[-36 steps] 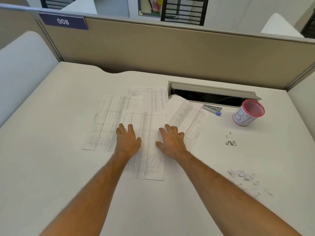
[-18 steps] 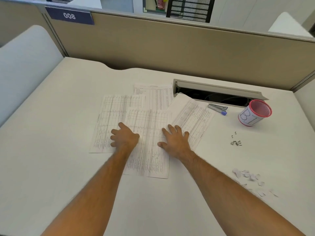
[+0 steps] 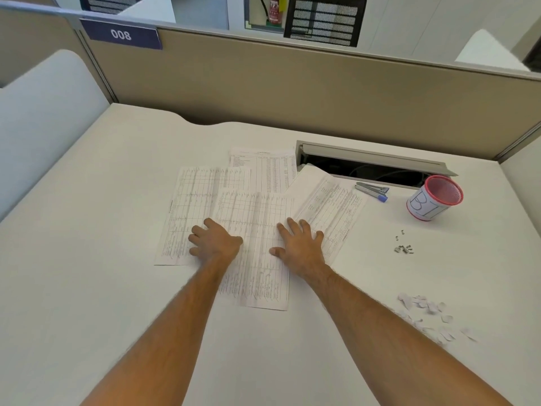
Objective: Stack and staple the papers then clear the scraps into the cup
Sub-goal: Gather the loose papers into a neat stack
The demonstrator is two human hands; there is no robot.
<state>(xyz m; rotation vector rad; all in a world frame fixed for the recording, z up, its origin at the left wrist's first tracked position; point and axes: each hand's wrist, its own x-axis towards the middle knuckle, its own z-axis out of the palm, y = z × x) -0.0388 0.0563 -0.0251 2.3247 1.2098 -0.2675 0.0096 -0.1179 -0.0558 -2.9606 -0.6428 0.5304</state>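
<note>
Cubicle setting: a pale worktop is bounded at the back by a tan partition carrying a plate marked "008". An open cable slot is set into the worktop near the back.

Four printed sheets are seen fanned out and overlapping at the centre, not squared up. The left hand is laid on the seam between the leftmost and middle sheets, fingers partly curled; nothing is enclosed in its grip. The right hand is pressed flat, fingers spread, on the middle and right sheets; its grip is fully open and nothing is held.

The stapler is lying untouched just in front of the slot, near the right sheet. The red-rimmed cup, marked "B1", stands well to the right. A small cluster of loose staples lies in front of the cup, and torn paper scraps are scattered nearer the right forearm.

Progress is judged as early: stacking is only beginning, stapling is not done, and no scraps are cleared.

Limits: print on the sheets is illegible. The cup's contents cannot be made out. Some scraps are blurred, and part of the middle sheet is hidden under both hands.
</note>
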